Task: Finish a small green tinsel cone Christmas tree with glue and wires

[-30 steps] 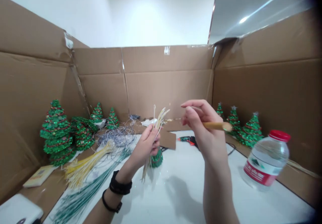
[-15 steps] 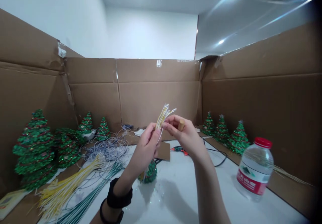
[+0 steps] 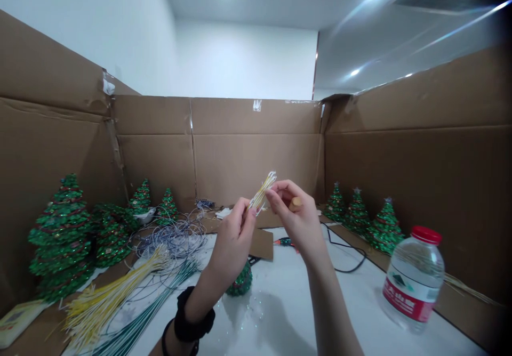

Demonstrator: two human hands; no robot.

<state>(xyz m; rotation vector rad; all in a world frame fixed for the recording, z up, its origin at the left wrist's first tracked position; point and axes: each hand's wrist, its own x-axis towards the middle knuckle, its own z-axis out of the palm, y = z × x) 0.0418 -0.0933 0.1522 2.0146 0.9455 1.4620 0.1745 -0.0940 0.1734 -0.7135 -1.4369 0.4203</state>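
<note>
Near the middle of the view, my left hand (image 3: 236, 233) pinches the lower end of a small bundle of yellow and white strands (image 3: 264, 189), which slants up to the right. The fingertips of my right hand (image 3: 294, 207) are pressed together at the bundle's right side. A short tan wooden piece (image 3: 295, 203) is tucked in the right hand's curled fingers. Below my left hand stands a small green glittery tree (image 3: 241, 282), partly hidden by that hand.
Yellow-white strands (image 3: 116, 300), green strands (image 3: 150, 310) and tangled grey wire (image 3: 176, 236) lie left. Green trees (image 3: 62, 239) stand on both sides. A red-capped bottle (image 3: 414, 281) is right. Behind are a cardboard piece (image 3: 262, 244), a glue gun (image 3: 286, 242) and its cable (image 3: 352, 268).
The bundle's spread tips have drawn closer together, and it leans further right. My right hand has shifted slightly right. The whole view has moved a little.
</note>
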